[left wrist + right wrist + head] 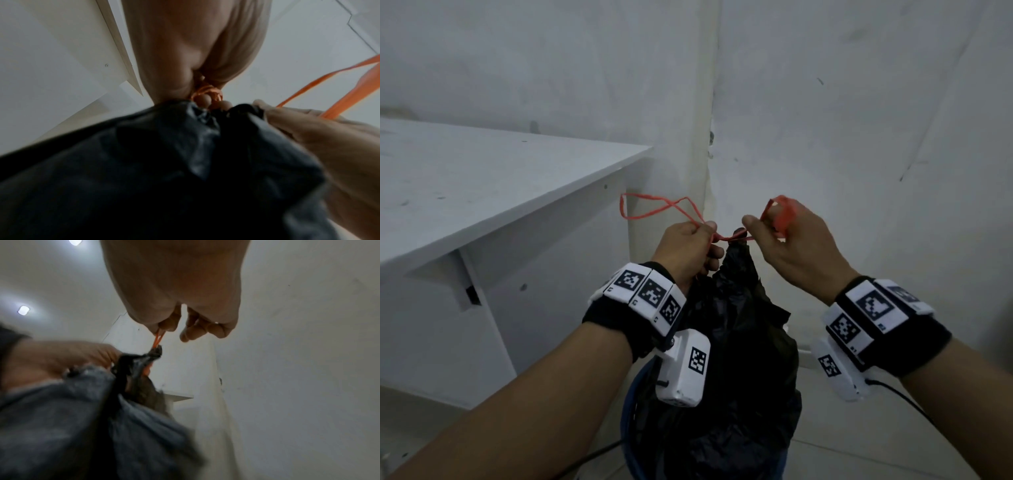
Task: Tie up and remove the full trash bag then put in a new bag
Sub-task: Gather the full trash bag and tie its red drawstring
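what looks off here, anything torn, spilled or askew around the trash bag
Nothing stands out. The black trash bag is gathered intact at its neck, with each hand pulling the orange drawstring sideways.

A white table [482,178] stands at nine o'clock against scuffed white walls [859,102]. Two ceiling lights [23,310] glow overhead. Pale floor tiles [876,445] lie at five o'clock.

White table [482,178], scuffed white walls [859,102]
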